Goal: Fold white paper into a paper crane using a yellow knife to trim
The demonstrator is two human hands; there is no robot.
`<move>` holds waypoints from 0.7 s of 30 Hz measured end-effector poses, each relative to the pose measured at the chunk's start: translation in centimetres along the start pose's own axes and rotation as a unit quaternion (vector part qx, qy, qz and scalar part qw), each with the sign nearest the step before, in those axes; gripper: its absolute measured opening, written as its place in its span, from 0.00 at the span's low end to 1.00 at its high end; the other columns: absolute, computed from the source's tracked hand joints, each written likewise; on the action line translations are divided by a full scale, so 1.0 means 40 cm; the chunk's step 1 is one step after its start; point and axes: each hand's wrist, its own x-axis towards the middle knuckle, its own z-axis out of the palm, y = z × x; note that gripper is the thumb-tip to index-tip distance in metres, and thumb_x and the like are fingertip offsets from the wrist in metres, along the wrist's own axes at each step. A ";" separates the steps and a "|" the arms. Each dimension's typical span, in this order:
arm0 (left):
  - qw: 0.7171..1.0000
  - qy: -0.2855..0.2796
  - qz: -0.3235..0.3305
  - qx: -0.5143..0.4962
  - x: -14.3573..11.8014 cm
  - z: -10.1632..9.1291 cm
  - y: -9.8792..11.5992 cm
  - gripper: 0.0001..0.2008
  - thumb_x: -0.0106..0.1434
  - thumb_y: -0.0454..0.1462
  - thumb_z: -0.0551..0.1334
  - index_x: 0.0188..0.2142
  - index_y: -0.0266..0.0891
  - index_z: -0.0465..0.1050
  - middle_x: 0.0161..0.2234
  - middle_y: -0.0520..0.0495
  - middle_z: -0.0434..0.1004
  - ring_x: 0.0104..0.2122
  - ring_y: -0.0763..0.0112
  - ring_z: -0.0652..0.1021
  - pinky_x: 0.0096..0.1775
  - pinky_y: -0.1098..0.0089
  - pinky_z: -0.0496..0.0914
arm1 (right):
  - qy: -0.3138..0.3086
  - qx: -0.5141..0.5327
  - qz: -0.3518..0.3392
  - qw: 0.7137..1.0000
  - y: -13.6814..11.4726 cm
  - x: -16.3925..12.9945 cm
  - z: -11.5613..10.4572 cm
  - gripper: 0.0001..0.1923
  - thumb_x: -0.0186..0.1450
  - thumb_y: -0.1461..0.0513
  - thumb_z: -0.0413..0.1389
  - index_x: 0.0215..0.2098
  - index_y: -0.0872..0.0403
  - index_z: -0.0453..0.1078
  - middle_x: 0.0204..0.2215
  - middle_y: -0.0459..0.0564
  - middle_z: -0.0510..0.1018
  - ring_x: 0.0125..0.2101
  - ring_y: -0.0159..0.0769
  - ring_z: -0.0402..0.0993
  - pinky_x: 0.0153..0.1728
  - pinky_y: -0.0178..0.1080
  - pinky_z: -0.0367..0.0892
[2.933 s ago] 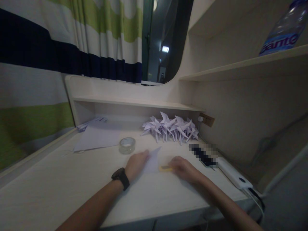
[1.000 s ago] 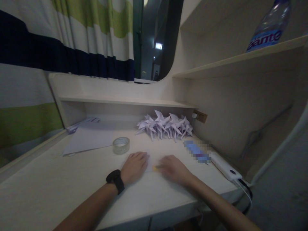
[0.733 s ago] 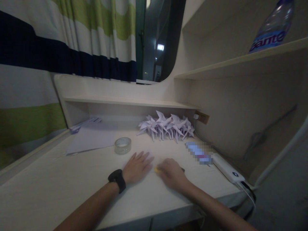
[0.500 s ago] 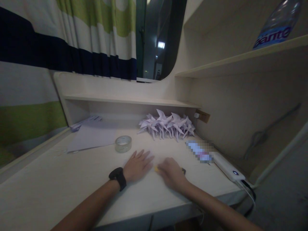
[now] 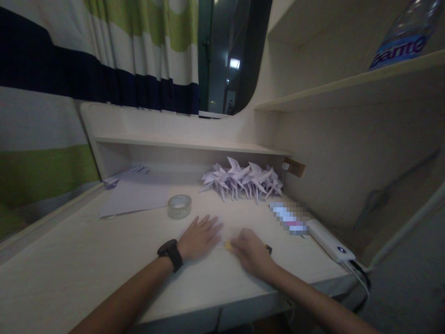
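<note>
My left hand [image 5: 200, 239] lies flat on the white desk [image 5: 121, 260], fingers stretched out and slightly apart; a black watch is on its wrist. Just right of it, my right hand [image 5: 252, 253] is closed around a slim yellow box cutter [image 5: 227, 245]. The cutter's yellow front end points toward my left hand, and its dark rear end sticks out past the palm. A thin pale line shows between the two hands; I cannot tell whether it is the blade or a paper edge. Beyond my left fingers stands a roll of clear tape [image 5: 179, 207].
White paper pinwheels [image 5: 239, 178] are bunched under the back shelf. Sheets of paper [image 5: 137, 192] lie at the back left. A blurred-out phone [image 5: 288, 218] and a white power strip [image 5: 330, 241] with cables are at the right. A bottle [image 5: 403, 41] stands on the upper shelf.
My right hand has shifted very slightly right with the box cutter, and more of the cutter's yellow end shows. My left hand stays flat in place. The camera view has moved a little.
</note>
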 end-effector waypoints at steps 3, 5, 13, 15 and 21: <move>0.999 -0.022 0.024 -0.007 -0.012 -0.019 -0.018 0.25 0.71 0.50 0.39 0.64 0.54 0.53 0.67 0.49 0.47 0.65 0.54 0.50 0.61 0.46 0.45 | -0.004 -0.009 0.000 1.000 0.001 0.000 0.002 0.07 0.66 0.62 0.54 0.36 0.53 0.74 0.32 0.50 0.67 0.36 0.38 0.63 0.36 0.39 0.58; 0.999 -0.022 0.024 -0.001 -0.023 -0.025 -0.031 0.24 0.71 0.49 0.40 0.63 0.55 0.54 0.67 0.50 0.48 0.65 0.54 0.50 0.61 0.46 0.44 | -0.005 -0.011 -0.001 1.000 0.004 0.000 0.004 0.07 0.66 0.61 0.54 0.36 0.53 0.74 0.32 0.50 0.68 0.35 0.38 0.63 0.35 0.39 0.58; 1.000 0.001 -0.011 0.011 -0.037 -0.005 -0.027 0.25 0.71 0.50 0.39 0.64 0.55 0.52 0.67 0.49 0.49 0.65 0.55 0.51 0.61 0.47 0.44 | -0.005 0.002 -0.008 1.000 -0.003 0.004 -0.004 0.08 0.66 0.61 0.53 0.36 0.53 0.74 0.32 0.51 0.68 0.35 0.38 0.63 0.35 0.39 0.58; 1.000 0.005 -0.012 0.013 -0.035 -0.001 -0.025 0.25 0.71 0.50 0.39 0.64 0.54 0.52 0.67 0.49 0.49 0.65 0.55 0.50 0.61 0.46 0.43 | -0.005 0.004 -0.008 1.000 -0.008 0.008 -0.002 0.08 0.66 0.61 0.53 0.37 0.53 0.74 0.32 0.51 0.68 0.35 0.38 0.63 0.35 0.39 0.58; 1.000 0.011 -0.020 0.019 -0.035 0.002 -0.020 0.25 0.70 0.50 0.39 0.64 0.54 0.53 0.66 0.48 0.49 0.65 0.54 0.51 0.60 0.45 0.44 | -0.008 0.006 0.000 1.000 -0.015 0.013 0.010 0.06 0.65 0.62 0.55 0.36 0.53 0.75 0.32 0.51 0.68 0.36 0.38 0.63 0.36 0.39 0.59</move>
